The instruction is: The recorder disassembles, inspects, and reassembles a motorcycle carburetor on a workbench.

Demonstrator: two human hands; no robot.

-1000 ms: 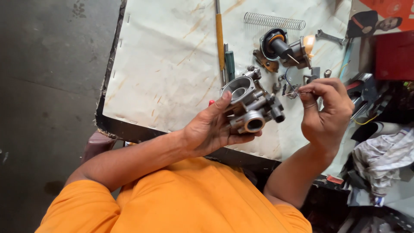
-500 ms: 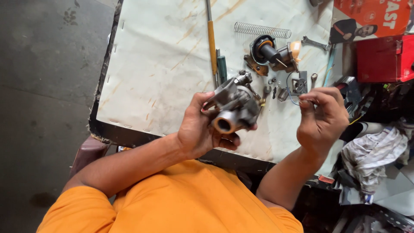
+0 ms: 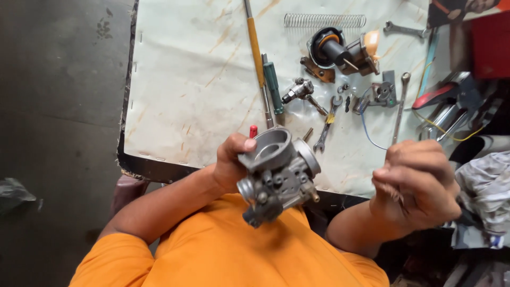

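— Where's the carburetor body (image 3: 278, 178)?
— Gripped in the left hand (image 3: 231, 162), lifted off the table (image 3: 186, 79), throat upward.
— The right hand (image 3: 417, 183)?
— Just beside it, fingers curled tight; I cannot tell what they pinch. Beyond both hands lie a spanner (image 3: 328, 123), screwdrivers (image 3: 256, 56) and a spring (image 3: 324, 20)

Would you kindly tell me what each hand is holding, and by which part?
The left hand grips the grey metal carburetor by its side. The right hand is curled shut; anything inside is hidden.
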